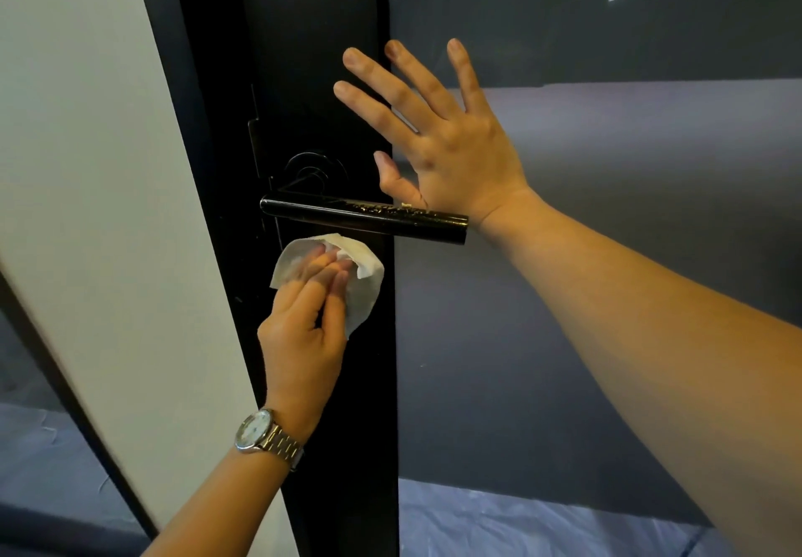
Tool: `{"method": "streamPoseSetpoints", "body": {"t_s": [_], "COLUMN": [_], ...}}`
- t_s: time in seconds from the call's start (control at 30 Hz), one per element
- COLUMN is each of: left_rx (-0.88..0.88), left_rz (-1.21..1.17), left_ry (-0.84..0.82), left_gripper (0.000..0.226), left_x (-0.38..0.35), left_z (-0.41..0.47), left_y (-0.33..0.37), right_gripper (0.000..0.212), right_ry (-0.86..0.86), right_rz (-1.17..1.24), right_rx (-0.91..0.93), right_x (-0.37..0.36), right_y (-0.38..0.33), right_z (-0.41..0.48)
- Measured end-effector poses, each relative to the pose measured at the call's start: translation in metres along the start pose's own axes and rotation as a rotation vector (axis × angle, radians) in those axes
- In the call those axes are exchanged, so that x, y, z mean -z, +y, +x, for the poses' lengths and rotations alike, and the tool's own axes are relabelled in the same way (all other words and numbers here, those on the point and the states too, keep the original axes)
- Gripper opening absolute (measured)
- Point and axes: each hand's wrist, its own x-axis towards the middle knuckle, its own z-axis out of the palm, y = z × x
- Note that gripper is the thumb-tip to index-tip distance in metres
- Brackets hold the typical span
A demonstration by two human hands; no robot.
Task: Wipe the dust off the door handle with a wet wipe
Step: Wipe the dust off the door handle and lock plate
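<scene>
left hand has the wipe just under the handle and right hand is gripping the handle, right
No: the head view shows the right hand open, fingers spread, above the door handle, not gripping it. The left hand does hold the wet wipe just under it.

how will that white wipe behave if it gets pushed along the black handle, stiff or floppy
Probably floppy: the wet wipe folds and droops around the left hand. It looks thin and light, so it may bunch up rather than slide flat along the door handle unless pressed.

Door handle (363,218) marks illegible; no txt
</scene>
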Motion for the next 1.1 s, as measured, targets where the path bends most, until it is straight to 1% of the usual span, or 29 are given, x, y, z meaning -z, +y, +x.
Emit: {"method": "streamPoseSetpoints", "body": {"t_s": [0.1,0.2,0.27,0.3,0.37,0.43,0.5,0.57,0.6,0.67,0.77,0.87,0.93,1.0,1.07,1.1], "left_rx": [-0.172,-0.357,-0.42,-0.43,-0.392,-0.275,-0.143,-0.08,-0.086,-0.154,-0.273,-0.413,-0.465,-0.412,-0.282,-0.212], "left_rz": [0.068,0.121,0.132,0.12,0.09,0.07,0.075,0.109,0.118,0.115,0.086,0.048,0.025,0.043,0.095,0.11], "left_ry": [-0.092,-0.264,-0.36,-0.381,-0.36,-0.255,-0.141,-0.074,-0.062,-0.065,-0.097,-0.188,-0.242,-0.21,-0.139,-0.119], "left_gripper": [0.024,0.026,0.031,0.033,0.033,0.026,0.027,0.022,0.017,0.014,0.024,0.019,0.026,0.03,0.025,0.027], "left_x": [0.004,0.011,0.016,0.017,0.017,0.016,0.015,0.013,0.013,0.015,0.018,0.02,0.018,0.016,0.014,0.015], "left_z": [0.003,0.007,0.011,0.013,0.013,0.011,0.009,0.007,0.006,0.005,0.007,0.01,0.009,0.011,0.013,0.014], "left_y": [-0.01,-0.025,-0.03,-0.031,-0.029,-0.025,-0.02,-0.017,-0.018,-0.02,-0.024,-0.028,-0.027,-0.025,-0.023,-0.022], "right_gripper": [0.053,0.053,0.053,0.053,0.053,0.052,0.052,0.052,0.052,0.052,0.052,0.053,0.053,0.052,0.052,0.052], "right_ry": [-0.006,0.002,0.008,0.011,0.01,0.013,0.018,0.019,0.019,0.022,0.022,0.011,0.004,0.003,0.006,0.007], "right_rz": [0.0,-0.001,-0.001,-0.001,-0.004,-0.008,-0.007,-0.003,-0.003,0.0,-0.001,0.004,0.007,0.011,0.009,0.007], "right_rx": [-0.003,-0.002,-0.003,-0.002,-0.001,-0.003,-0.005,-0.003,-0.002,-0.002,0.0,-0.006,-0.008,-0.007,-0.007,-0.007], "right_x": [0.0,0.0,0.001,0.001,0.002,0.003,0.003,0.003,0.002,0.003,0.003,0.003,0.003,0.003,0.004,0.004], "right_y": [0.0,0.001,0.001,0.0,0.0,0.0,0.0,0.0,0.0,0.0,0.0,0.0,0.0,0.0,0.0,0.0], "right_z": [0.0,0.0,-0.001,-0.001,-0.001,-0.001,-0.001,-0.001,-0.001,0.0,0.0,-0.001,-0.001,-0.001,-0.001,-0.001]}}
